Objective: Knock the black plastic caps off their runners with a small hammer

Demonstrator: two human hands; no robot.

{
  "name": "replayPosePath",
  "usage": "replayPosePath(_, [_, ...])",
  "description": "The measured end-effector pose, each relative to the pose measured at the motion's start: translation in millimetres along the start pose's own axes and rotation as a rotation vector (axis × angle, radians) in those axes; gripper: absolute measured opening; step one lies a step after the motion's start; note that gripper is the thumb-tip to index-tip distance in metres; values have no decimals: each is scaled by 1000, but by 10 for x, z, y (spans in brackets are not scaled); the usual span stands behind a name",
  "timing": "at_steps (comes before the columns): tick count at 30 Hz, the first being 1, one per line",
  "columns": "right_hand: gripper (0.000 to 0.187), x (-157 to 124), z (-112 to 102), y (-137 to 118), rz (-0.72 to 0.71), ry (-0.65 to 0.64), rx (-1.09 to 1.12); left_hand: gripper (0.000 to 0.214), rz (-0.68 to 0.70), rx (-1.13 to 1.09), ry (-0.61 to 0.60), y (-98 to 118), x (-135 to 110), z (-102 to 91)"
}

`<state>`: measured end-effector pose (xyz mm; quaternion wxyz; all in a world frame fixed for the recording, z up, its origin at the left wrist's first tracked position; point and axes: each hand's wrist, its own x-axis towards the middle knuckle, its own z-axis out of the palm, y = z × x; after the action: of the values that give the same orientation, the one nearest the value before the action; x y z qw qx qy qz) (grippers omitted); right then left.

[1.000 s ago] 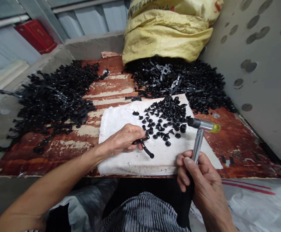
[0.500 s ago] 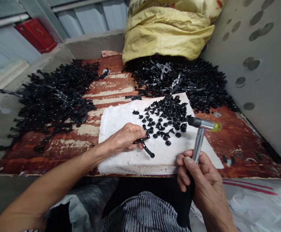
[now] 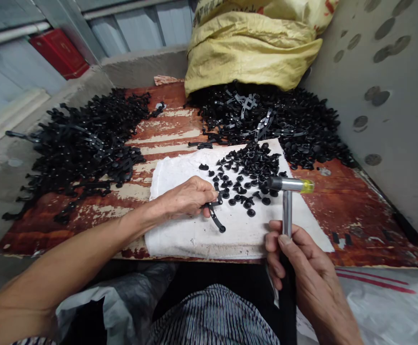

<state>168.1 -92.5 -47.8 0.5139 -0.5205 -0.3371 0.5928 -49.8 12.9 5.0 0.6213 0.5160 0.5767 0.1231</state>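
Plywood board (image 3: 341, 215), hammer (image 3: 287, 211) in right hand (image 3: 312, 273)

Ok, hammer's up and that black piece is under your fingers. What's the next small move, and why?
Probably tap the black plastic strip held by the left hand: the yellow-tipped hammer is raised close by in the right hand, and the strip lies on the white cloth.

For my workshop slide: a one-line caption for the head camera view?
Left hand holds a black plastic strip on white cloth; right hand grips a small hammer.
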Motion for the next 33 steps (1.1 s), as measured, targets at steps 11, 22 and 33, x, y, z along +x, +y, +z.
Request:
replayPosePath(11, [62,144,-68,-346,-800,-235,-943,25,0,50,-27,11,90,-91])
replayPosePath(22, [70,160,-35,-483,-866,-286,-1041,27,37,62,-96,-38,111,-177])
replayPosePath(33, [74,136,-57,-397,-876,-228,-1032,30,53,22,-114,-82,116,-132])
